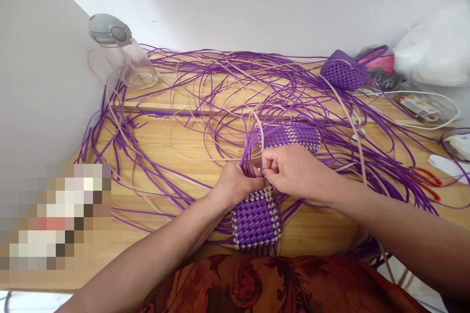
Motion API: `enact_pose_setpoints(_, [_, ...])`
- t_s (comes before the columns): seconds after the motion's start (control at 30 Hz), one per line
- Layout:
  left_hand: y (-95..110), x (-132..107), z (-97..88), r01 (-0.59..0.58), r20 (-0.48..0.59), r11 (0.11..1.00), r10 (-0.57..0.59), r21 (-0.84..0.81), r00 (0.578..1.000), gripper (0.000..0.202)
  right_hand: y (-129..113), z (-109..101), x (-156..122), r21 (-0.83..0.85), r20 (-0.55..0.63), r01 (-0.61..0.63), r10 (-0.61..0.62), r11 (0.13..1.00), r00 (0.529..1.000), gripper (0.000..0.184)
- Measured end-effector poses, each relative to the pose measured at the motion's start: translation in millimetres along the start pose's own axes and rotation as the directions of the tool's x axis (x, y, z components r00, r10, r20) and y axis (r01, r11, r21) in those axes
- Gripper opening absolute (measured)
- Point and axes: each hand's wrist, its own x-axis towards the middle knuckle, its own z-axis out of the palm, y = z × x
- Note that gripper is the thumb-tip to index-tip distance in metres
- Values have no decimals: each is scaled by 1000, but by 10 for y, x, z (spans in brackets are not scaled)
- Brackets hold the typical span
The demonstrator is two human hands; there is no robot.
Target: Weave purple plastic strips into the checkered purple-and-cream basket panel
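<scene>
A purple and white woven piece [257, 220] lies on the wooden table [165, 156] near its front edge, with a further woven section [290, 135] just beyond my hands. My left hand [237, 186] is closed around a bunch of purple strands at the top of the near section. My right hand [292, 168] pinches a strand right beside it, fingertips touching the left hand's. Many loose purple strands [205, 88] fan out from the weave across the table, mixed with a few white ones.
A clear plastic jug with a grey lid [117, 54] stands at the back left by the wall. A small finished purple woven basket [343, 71] sits back right. Red-handled scissors [426, 181] lie at the right. White bags and cables fill the far right corner.
</scene>
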Motion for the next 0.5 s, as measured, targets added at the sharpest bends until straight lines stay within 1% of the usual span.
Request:
enact_pose_setpoints(0.1, [-22, 11, -12, -19, 25, 1000, 20, -25, 999, 14, 29, -42, 15, 29, 45, 69, -70, 997, 997, 12])
enact_pose_setpoints(0.2, [-49, 22, -34, -13, 37, 1000, 14, -7, 999, 18, 82, -100, 22, 116, 127, 115, -129, 987, 983, 14])
enact_pose_setpoints(0.27, [-63, 28, -46, -16, 58, 1000, 17, -5, 998, 19, 99, -121, 25, 141, 152, 144, -165, 979, 974, 15])
enact_pose_setpoints(0.33, [-68, 31, -50, -23, 76, 999, 25, -22, 997, 19, 95, -116, 29, 123, 144, 145, -162, 982, 976, 15])
enact_pose_setpoints(0.4, [-62, 28, -43, -23, 77, 999, 27, -49, 997, 19, 79, -89, 33, 106, 111, 114, -126, 988, 986, 12])
enact_pose_setpoints(0.5, [-40, 20, -24, -31, 71, 994, 39, -107, 997, 20, 63, -48, 42, 161, 91, 95, -111, 982, 990, 11])
